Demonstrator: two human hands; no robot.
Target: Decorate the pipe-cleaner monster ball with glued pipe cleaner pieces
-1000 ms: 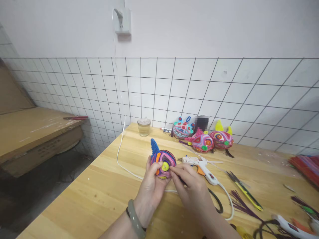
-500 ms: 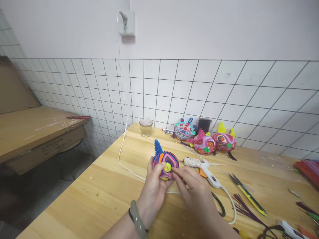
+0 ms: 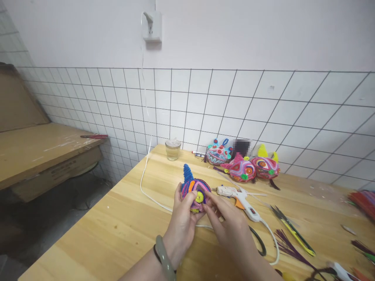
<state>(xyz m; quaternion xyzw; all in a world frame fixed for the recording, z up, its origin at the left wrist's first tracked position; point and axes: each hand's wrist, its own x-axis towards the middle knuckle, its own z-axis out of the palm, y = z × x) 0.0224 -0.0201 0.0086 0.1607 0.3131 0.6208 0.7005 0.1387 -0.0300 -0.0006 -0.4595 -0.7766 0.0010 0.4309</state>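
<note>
A round, striped pipe-cleaner ornament (image 3: 191, 188) with a blue pointed ear and a yellow coiled disc (image 3: 199, 197) is held above the table. My left hand (image 3: 184, 212) wraps round its left side and underside, the thumb lying beside the yellow disc. From the right, my right hand (image 3: 227, 218) has thumb and index finger closed against the ornament's right edge, close to the disc, where a dark purple strand shows. Its other fingers are partly hidden. Right behind that hand lies a white hot glue gun (image 3: 238, 197) with an orange trigger.
Several finished-looking ornaments (image 3: 241, 169) stand near the tiled wall. A glass jar (image 3: 173, 150) is at the back corner. Black-and-yellow scissors (image 3: 293, 230), purple strands (image 3: 288, 246) and a bundle of coloured stems (image 3: 365, 201) lie right. A white cord (image 3: 142, 183) crosses the table.
My right index finger has shifted up along the ornament's right edge, and the thumb and finger are slightly farther apart. The whole view has shifted slightly.
</note>
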